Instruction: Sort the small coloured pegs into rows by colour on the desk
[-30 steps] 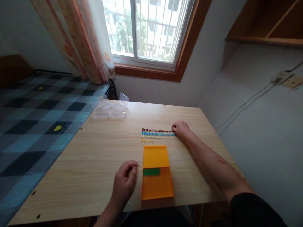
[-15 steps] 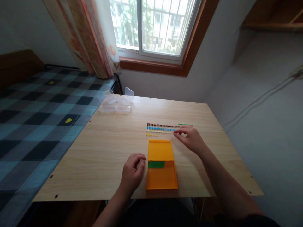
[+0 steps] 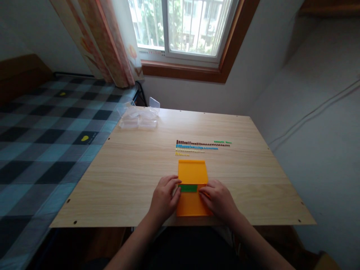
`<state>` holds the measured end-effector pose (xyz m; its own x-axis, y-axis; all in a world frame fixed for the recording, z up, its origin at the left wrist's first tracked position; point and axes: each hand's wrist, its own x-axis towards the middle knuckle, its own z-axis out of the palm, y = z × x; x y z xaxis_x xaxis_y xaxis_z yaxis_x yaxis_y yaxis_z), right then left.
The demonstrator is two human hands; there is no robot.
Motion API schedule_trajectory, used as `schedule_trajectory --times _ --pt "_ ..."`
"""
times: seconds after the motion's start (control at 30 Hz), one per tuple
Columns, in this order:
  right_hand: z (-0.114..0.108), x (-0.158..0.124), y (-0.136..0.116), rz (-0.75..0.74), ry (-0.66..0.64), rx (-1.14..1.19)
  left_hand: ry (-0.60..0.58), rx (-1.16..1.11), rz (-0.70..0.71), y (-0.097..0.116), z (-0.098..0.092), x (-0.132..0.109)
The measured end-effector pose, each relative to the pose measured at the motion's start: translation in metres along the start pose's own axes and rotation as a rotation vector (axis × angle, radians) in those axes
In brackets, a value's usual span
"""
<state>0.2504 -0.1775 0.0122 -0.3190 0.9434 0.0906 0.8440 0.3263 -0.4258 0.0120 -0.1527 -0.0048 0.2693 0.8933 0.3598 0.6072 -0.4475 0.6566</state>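
An open orange plastic box [image 3: 194, 207] lies near the front of the table, its lid [image 3: 192, 171] folded back away from me. Inside, along the hinge side, is a row of green pieces [image 3: 188, 188]. My left hand [image 3: 166, 195] is at the box's left edge, thumb and fingers curled onto the rim by the green row. My right hand [image 3: 218, 197] reaches over the right rim, thumb and fingertips pinched together just right of the green row. Whatever is between those fingertips is too small to tell. Beyond the lid lie rows of tiny brown pieces [image 3: 194, 143], blue pieces [image 3: 197, 147] and yellow pieces [image 3: 182, 154].
Small green pieces [image 3: 222, 142] lie at the right end of the rows. Clear plastic boxes [image 3: 138, 118] stand at the table's back left. A bed with a checked sheet [image 3: 56, 142] borders the wooden table [image 3: 126, 176] on the left; a window is behind.
My right hand has come from the rows of small pieces back to the box's right side. My left hand has moved slightly to the right, onto the box edge. The view has tilted slightly.
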Motion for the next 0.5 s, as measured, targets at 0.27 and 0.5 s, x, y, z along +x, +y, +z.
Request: schedule_trajectory --times 0.27,0.5 --pt "0.0015 -0.0043 0.0037 0.009 0.044 -0.018 -0.019 -0.004 -0.009 0.0000 0.0006 -0.0005" --pt "0.0001 -0.0044 0.0046 0.037 0.020 -0.049 -0.028 -0.009 -0.014 0.0007 0.0003 0.0005"
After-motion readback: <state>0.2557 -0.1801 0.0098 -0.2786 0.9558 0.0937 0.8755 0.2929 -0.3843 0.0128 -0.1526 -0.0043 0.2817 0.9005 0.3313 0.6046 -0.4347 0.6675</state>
